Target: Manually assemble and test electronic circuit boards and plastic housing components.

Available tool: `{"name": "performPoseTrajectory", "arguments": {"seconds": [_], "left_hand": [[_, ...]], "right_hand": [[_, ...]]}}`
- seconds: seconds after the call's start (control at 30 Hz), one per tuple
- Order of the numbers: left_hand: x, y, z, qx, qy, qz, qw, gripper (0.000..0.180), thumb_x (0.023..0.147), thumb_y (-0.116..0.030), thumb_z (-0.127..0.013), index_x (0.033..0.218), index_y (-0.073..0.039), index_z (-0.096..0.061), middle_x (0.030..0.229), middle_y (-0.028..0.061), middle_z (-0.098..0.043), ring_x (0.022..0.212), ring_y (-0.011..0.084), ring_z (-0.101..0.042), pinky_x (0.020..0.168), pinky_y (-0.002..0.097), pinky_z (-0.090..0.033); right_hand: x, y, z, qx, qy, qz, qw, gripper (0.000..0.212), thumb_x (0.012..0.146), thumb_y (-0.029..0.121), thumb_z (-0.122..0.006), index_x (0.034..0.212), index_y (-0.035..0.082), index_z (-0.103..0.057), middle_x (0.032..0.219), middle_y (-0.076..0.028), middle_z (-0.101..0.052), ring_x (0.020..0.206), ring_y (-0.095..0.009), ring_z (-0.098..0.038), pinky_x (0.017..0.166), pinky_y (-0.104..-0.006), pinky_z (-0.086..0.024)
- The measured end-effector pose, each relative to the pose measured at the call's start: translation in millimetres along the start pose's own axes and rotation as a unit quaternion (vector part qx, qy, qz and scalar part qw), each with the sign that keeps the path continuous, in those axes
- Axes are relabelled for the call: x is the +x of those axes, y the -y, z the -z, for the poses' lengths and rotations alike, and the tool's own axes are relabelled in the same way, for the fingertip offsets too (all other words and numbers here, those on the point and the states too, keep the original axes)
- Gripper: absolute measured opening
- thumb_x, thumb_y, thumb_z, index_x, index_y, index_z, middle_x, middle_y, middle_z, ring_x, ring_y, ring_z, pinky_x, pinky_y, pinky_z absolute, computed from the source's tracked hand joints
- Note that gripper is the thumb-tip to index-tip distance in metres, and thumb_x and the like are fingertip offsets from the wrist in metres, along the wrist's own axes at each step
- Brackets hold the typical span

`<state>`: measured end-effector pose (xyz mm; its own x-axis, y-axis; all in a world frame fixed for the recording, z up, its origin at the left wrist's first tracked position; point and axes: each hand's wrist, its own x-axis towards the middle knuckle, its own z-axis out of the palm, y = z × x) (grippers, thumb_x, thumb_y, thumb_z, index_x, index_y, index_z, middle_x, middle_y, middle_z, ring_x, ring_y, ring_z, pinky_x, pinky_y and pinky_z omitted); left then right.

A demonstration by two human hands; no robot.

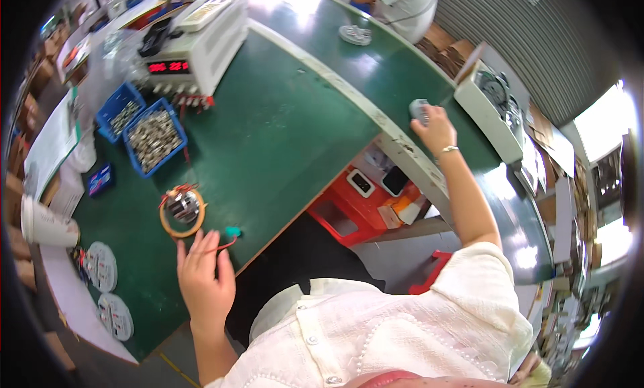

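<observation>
My left hand (206, 277) lies on the green tabletop at the left, its fingers stretched out and pointing at a tan ring (163, 220). Inside that ring sits a shiny metal part (183, 205), with red wires at its far side. A red wire runs by my fingers to a small teal piece (233, 232). My right arm reaches far out to the right. There my right hand (437, 132) grips a light grey rounded plastic part (419, 109) over the strip beyond the pale divider. The fingers cover some of it, so its full shape is hidden.
Beyond the ring, two blue bins (155, 138) hold many small metal parts, near a white instrument (208, 49) with a red display. Round white plastic parts (102, 267) lie at the left edge. A pale box (493, 113) stands far right. A red stool (345, 217) holds phones.
</observation>
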<state>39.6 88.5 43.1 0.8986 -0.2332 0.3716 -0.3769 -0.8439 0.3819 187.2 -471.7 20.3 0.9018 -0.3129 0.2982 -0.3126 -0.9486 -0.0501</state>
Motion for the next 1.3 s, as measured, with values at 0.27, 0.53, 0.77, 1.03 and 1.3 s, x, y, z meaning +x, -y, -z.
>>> {"name": "performPoseTrajectory", "arguments": {"seconds": [0.27,0.53,0.77,1.03,1.3], "left_hand": [[-36.3,-13.3,-26.0,0.067,-0.111,0.024,0.991,0.019,0.094,-0.005,-0.07,0.112,-0.001,-0.068,0.111,0.0142,-0.068,0.105,0.0354,-0.064,0.101,0.0528,-0.046],[-27.9,-22.8,-36.6,0.122,-0.127,-0.044,0.983,0.017,0.092,-0.005,-0.072,0.108,-0.002,-0.068,0.104,0.0123,-0.065,0.102,0.0349,-0.06,0.094,0.0486,-0.045],[-24.1,-24.6,-44.6,0.215,-0.11,-0.043,0.969,0.016,0.092,-0.007,-0.068,0.107,-0.002,-0.068,0.104,0.0119,-0.065,0.1,0.0341,-0.061,0.096,0.0503,-0.044],[-28.0,-23.0,-43.1,0.267,-0.068,-0.035,0.961,0.018,0.093,-0.004,-0.06,0.107,0.001,-0.069,0.106,0.0166,-0.064,0.101,0.0373,-0.061,0.097,0.0521,-0.045],[-34.2,-20.3,-45.6,0.272,-0.054,-0.023,0.961,0.02,0.09,-0.005,-0.06,0.108,-0.001,-0.067,0.109,0.0165,-0.063,0.102,0.036,-0.061,0.101,0.056,-0.045]], "right_hand": [[27.3,-71.8,16.8,0.119,-0.112,-0.044,0.986,0.044,0.095,0.044,-0.064,0.115,0.007,-0.077,0.113,-0.018,-0.074,0.107,-0.037,-0.071,0.093,-0.0452,-0.056],[87.5,-222.1,67.9,-0.037,-0.13,-0.265,0.955,0.045,0.093,0.049,-0.064,0.11,0.011,-0.08,0.114,-0.018,-0.077,0.107,-0.036,-0.073,0.094,-0.046,-0.056],[164.9,-237.6,57.4,-0.066,-0.062,-0.28,0.956,0.046,0.09,0.051,-0.066,0.11,0.012,-0.081,0.115,-0.018,-0.077,0.11,-0.036,-0.073,0.097,-0.0461,-0.056],[250.9,-297.8,-1.7,-0.133,0.041,-0.275,0.951,0.053,0.09,0.051,-0.066,0.118,0.008,-0.079,0.127,-0.022,-0.072,0.118,-0.037,-0.07,0.103,-0.0464,-0.053],[279.0,-371.0,-7.9,-0.108,0.076,-0.255,0.958,0.06,0.092,0.058,-0.061,0.113,0.006,-0.08,0.123,-0.026,-0.072,0.121,-0.04,-0.068,0.104,-0.0448,-0.053]]}}
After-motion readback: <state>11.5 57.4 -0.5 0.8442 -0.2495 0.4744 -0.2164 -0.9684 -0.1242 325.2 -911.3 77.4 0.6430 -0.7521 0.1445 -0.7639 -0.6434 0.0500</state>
